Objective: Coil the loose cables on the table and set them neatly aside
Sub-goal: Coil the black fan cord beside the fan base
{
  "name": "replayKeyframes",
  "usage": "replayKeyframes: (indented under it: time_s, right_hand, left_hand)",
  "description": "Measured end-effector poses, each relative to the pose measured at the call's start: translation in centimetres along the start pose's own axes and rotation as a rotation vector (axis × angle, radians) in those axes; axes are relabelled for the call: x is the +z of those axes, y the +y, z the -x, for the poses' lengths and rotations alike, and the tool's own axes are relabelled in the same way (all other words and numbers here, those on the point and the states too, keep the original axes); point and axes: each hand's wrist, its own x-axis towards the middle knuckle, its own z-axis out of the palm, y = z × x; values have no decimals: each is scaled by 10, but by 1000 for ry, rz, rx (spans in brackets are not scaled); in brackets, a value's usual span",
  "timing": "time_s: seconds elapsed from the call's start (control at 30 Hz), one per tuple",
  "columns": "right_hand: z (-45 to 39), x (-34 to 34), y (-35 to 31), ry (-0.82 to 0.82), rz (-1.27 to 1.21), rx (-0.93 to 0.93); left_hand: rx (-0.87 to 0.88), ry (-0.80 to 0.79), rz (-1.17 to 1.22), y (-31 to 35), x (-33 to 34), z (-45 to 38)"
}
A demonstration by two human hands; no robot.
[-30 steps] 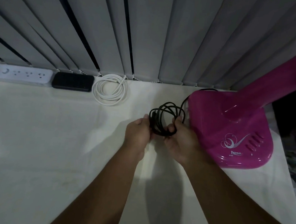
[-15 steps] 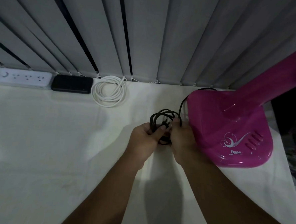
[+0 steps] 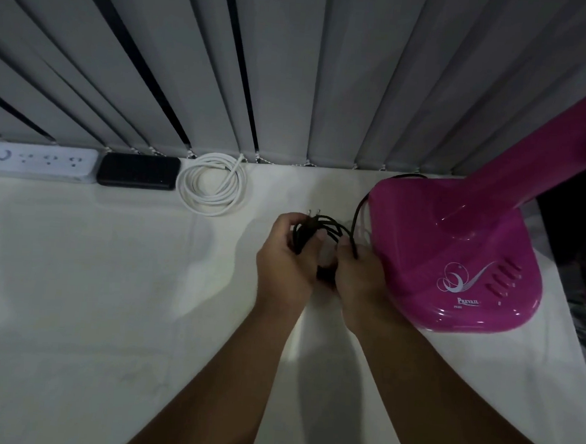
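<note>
**Black cord bundled in both hands beside the fan base**

While the black cable (image 3: 322,228) sits gathered in loops between your hands, your left hand (image 3: 287,259) has its fingers curled round the loop bundle, with the two-pin plug (image 3: 313,213) poking out the top; your right hand (image 3: 358,277) is curled round the other side of the bundle, near where one strand climbs up and back behind the pink fan base (image 3: 454,252); that strand looks like the fan's own lead, so the coil probably has to stay just beside the base; both hands hover low over the white table (image 3: 91,295), bundle between them, likely to keep the loops from springing apart. Plug held uppermost suggests the free end is about to be tucked or wrapped; judgement only. The white cable (image 3: 213,184) lies already coiled flat at the back edge, just beside the black box (image 3: 138,171) and the white power strip (image 3: 38,162), all lined along the grey blinds (image 3: 294,67); that row reads as the set-aside spot. Risk: loops are uneven and may slip if you loosen either grip.
</note>
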Motion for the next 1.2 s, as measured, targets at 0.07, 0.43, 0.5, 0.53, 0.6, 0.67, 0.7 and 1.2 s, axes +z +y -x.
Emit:
replayKeyframes:
  time_s: [0.07,0.43,0.5,0.53,0.6,0.67,0.7,1.2]
  right_hand:
    - [0,1,0,-5,-26,-6]
    - [-6,0,1,-4,-29,-38]
    - [-9,1,-1,-17,-103,8]
    - [-10,2,-2,-17,-155,32]
    - [-12,4,-3,3,-149,33]
    - [-13,5,-1,32,-43,1]
    - [-12,6,0,39,-22,-9]
    - [16,-2,6,125,533,-429]
  left_hand:
    - [103,52,-71,-2,1,-1]
    - [-65,274,84,-11,7,-12]
    - [-142,326,149,-10,5,-21]
    - [-184,343,178,-10,4,-25]
    - [-285,341,240,-11,2,-32]
    - [-357,299,264,-11,-1,-36]
    - [-348,280,203,-13,-3,-39]
    - [228,190,-329,-27,-11,-11]
